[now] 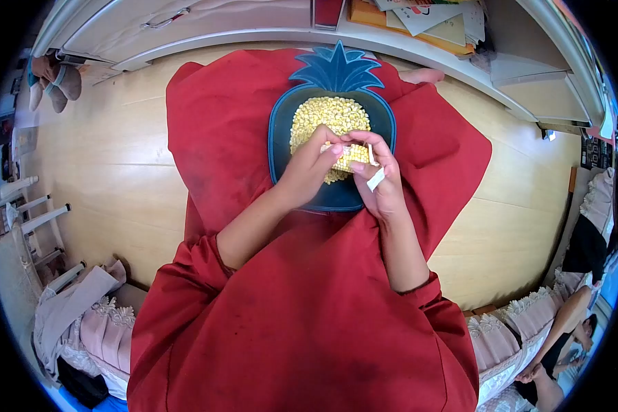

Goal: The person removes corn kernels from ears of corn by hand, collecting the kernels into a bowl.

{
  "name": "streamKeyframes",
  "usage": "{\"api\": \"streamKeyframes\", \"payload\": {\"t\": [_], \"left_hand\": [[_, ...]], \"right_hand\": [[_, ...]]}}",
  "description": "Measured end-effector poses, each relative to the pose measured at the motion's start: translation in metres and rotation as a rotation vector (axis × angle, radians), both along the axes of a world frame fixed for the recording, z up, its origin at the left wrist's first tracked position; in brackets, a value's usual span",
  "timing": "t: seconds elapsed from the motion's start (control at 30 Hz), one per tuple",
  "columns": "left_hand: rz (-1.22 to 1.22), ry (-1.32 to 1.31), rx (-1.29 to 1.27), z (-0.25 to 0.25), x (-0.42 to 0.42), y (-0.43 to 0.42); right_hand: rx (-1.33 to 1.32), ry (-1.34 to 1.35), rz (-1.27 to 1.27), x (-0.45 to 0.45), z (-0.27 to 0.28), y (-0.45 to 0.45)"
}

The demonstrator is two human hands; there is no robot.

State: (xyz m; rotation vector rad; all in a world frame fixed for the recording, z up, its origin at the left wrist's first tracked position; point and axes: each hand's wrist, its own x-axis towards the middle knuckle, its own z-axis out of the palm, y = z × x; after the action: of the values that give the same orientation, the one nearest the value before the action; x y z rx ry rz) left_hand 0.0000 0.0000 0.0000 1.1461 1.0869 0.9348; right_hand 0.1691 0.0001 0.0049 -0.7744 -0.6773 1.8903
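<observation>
A short piece of corn cob with yellow kernels lies crosswise between my two hands. My right hand is closed around its right end, with white strips by the fingers. At the other end, my left hand is closed on the cob, its thumb pressed against the kernels. Both hands are above a dark teal pineapple-shaped tray with a leafy top. Loose corn kernels are heaped in the tray, partly hidden by my hands. The tray rests on red cloth over my lap.
A pale cabinet runs along the far side, with papers on its shelf at the right. Pale flooring surrounds me. A white rack stands left. Another person's arm shows at lower right by lace-trimmed cushions.
</observation>
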Motion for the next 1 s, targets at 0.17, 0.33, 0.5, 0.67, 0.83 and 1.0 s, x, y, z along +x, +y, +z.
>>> {"api": "streamKeyframes", "payload": {"t": [0.17, 0.33, 0.5, 0.67, 0.83, 1.0], "left_hand": [[0.035, -0.026, 0.007, 0.0025, 0.0061, -0.0015], [-0.030, 0.017, -0.054, 0.0062, 0.0031, 0.0008], [-0.050, 0.019, 0.000, 0.0016, 0.0029, 0.0000], [0.019, -0.024, 0.050, -0.0026, 0.0045, -0.0008], [-0.033, 0.059, 0.028, 0.0059, 0.0045, 0.0000], [-0.022, 0.052, 0.052, 0.0054, 0.0037, 0.0008]], "right_hand": [[0.015, 0.042, -0.019, -0.0015, 0.0067, 0.0010], [-0.015, 0.092, -0.028, -0.0017, 0.0035, 0.0044], [-0.041, 0.081, -0.042, -0.0015, 0.0065, 0.0033], [-0.040, 0.105, -0.051, -0.0012, 0.0032, 0.0033], [-0.041, 0.078, -0.034, -0.0010, 0.0047, 0.0040], [-0.046, 0.083, -0.020, -0.0007, 0.0049, 0.0031]]}}
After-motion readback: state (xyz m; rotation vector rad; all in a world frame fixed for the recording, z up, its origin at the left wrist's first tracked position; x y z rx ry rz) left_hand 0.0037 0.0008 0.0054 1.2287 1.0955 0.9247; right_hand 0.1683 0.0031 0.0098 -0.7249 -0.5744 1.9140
